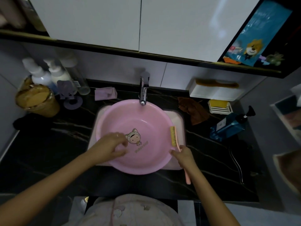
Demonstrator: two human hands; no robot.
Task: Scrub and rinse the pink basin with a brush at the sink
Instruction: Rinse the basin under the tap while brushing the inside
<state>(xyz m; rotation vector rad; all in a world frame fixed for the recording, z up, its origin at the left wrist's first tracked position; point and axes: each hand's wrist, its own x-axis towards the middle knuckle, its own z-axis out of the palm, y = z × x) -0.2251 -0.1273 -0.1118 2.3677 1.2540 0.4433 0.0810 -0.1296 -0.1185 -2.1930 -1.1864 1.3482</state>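
Surveying the worktop (48,152), we find the pink basin (135,118) seated in the sink (180,119), which it nearly fills. Only a pale strip of sink rim shows on the right and at the near left. The faucet (144,88) stands at the back with its spout over the basin's far rim. The left hand (109,147) rests inside the basin on the near-left wall, fingers (121,141) loosely bent and holding nothing we can see. The right hand (184,156) grips the brush (174,136) by its pink handle. The bristled head lies along the basin's right rim, and the handle's tail projects toward the worktop's near edge. On the left stand pump bottles (40,74), a wrapped jar (35,100) and a purple stand (70,95), all well apart from the sink. A lilac cloth (105,93) lies beside the faucet base. On the right, a brown cloth (195,111) lies just beside the sink's far corner, with a soap dish (219,106), a white box (215,93) and a tipped blue pump bottle (228,126) beyond. Bare worktop shows left and right of the near half of the sink.
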